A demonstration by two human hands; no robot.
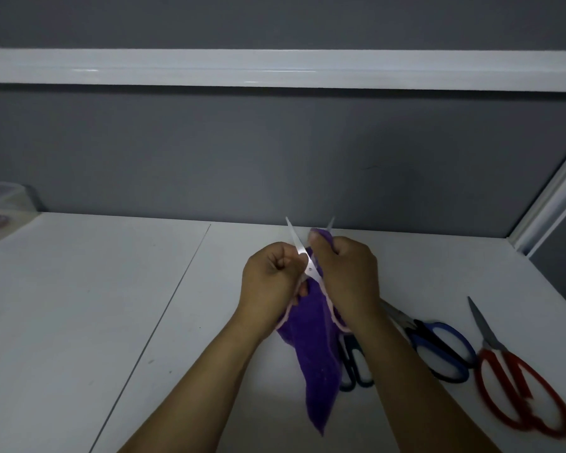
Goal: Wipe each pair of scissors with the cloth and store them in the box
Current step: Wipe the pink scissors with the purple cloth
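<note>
Two hands work a purple towelling cloth with pale pink edging (311, 354) along an open pair of silver-bladed scissors (296, 240) above the white surface (111, 289).
The left hand (272, 276) curls its fingers round the scissors below the pivot, the left blade rising free beside its knuckles. The right hand (347, 273) closes its fingers on the cloth bunched round the right blade, whose tip pokes out beyond them. Near right lie black-handled scissors (353, 364), blue-handled scissors (445, 351) and red-handled scissors (520, 387); a clear plastic box (4, 197) sits far left.

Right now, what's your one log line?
wipe | left hand: holds open silver scissors | right hand: grips purple cloth round blade
</note>
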